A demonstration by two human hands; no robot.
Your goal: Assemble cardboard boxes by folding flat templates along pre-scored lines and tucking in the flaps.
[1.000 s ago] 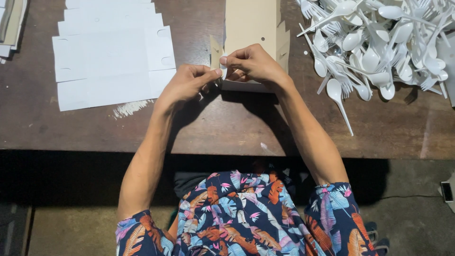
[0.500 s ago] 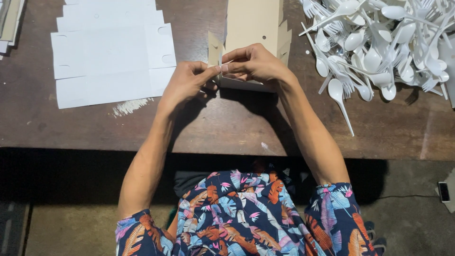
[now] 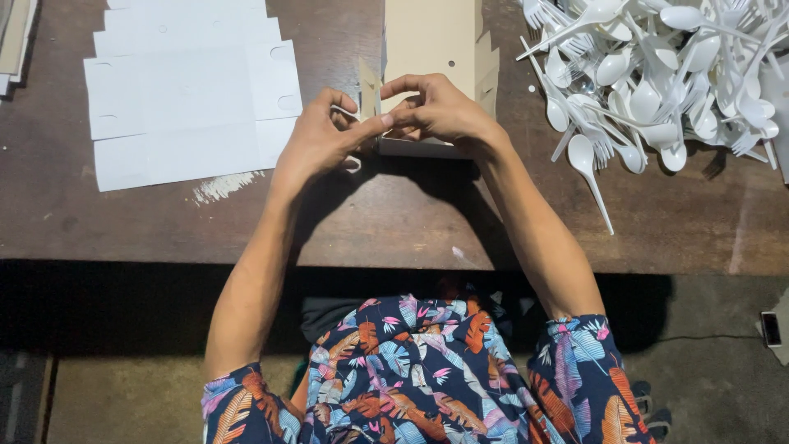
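A beige cardboard box point(image 3: 431, 37) with loose end flaps lies on the dark wooden table point(image 3: 394, 214) in front of me. Both hands work at its near end. My left hand point(image 3: 316, 140) pinches a flap at the box's left corner, thumb touching the other hand. My right hand point(image 3: 440, 111) curls over the near end of the box, fingers bent on the flaps. A small white piece shows under my left hand; I cannot make out what it is.
A stack of flat white box blanks point(image 3: 189, 99) lies at the left. A large heap of white plastic spoons and forks point(image 3: 657, 74) fills the right side. A small phone-like object point(image 3: 771, 329) sits on the floor at the right.
Both hands stay at the box's near end; the fingers have shifted slightly on the flaps. The box has not moved.
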